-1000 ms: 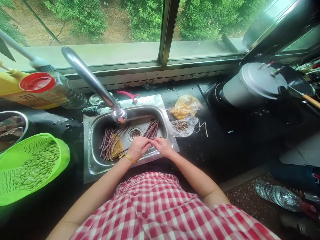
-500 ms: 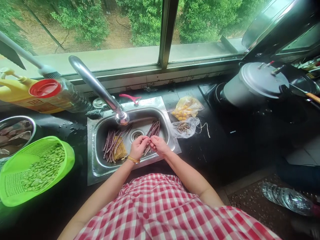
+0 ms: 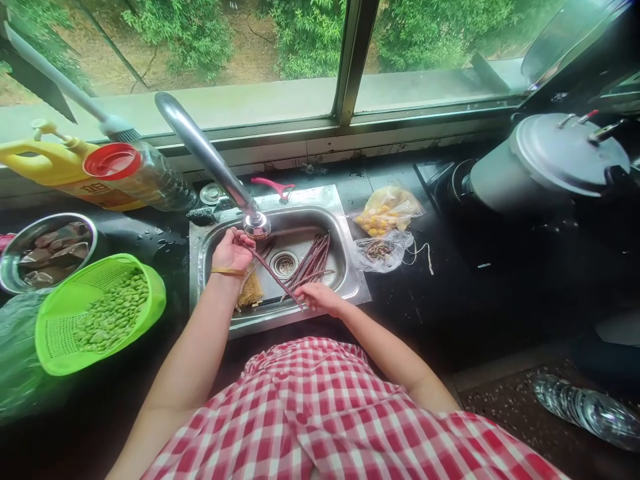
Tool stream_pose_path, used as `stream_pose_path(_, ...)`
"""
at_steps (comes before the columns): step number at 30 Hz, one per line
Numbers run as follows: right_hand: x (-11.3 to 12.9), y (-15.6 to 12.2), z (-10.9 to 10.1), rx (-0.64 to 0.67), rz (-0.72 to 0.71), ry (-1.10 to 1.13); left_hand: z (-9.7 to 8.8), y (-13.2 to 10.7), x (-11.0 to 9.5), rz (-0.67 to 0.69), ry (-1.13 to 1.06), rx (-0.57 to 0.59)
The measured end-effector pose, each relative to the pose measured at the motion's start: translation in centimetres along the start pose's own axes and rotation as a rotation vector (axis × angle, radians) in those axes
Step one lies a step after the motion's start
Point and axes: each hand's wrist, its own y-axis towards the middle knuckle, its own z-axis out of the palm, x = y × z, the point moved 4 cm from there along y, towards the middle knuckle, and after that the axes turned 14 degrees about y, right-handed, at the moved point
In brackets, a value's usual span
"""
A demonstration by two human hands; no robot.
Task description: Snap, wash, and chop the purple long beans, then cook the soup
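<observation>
1. Long bean (image 3: 274, 277): one purple pod now runs slantwise across the middle of the frame, over the sink (image 3: 354, 267), stretched between the two hands.
2. The left hand (image 3: 233, 250) has gone up and left from the sink's near rim to just beside the tap head (image 3: 257, 225). Its fingers are closed on the pod's upper end.
3. The right hand (image 3: 320, 298) stays by the near rim, just below and right of centre, pinching the pod's lower end.
4. Half a second ago both hands were bunched together at that rim. Now they are well apart, so the pod is drawn out along its length and lifted clear of the rest.
5. A bundle of pods (image 3: 314, 257) lies in the basin, right of the drain (image 3: 284, 265).
6. At the left of the frame, a green colander (image 3: 55, 330) of pale beans sits on the dark surface (image 3: 425, 300), well apart from both hands.
</observation>
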Motion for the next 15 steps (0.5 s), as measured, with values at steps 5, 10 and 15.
stream_pose_path(5,-1.5,-1.4,2.0,0.112,0.064,-0.059,-1.3,0.4,0.4,-0.034,-0.079,-0.113)
stream_pose_path(10,-1.3,-1.4,1.8,0.023,0.054,0.041,-2.7,0.8,1.0,0.012,-0.015,-0.198)
stream_pose_path(15,-1.1,-1.0,1.2,0.015,0.013,-0.008,-4.7,0.5,0.2,0.299,0.387,-0.308)
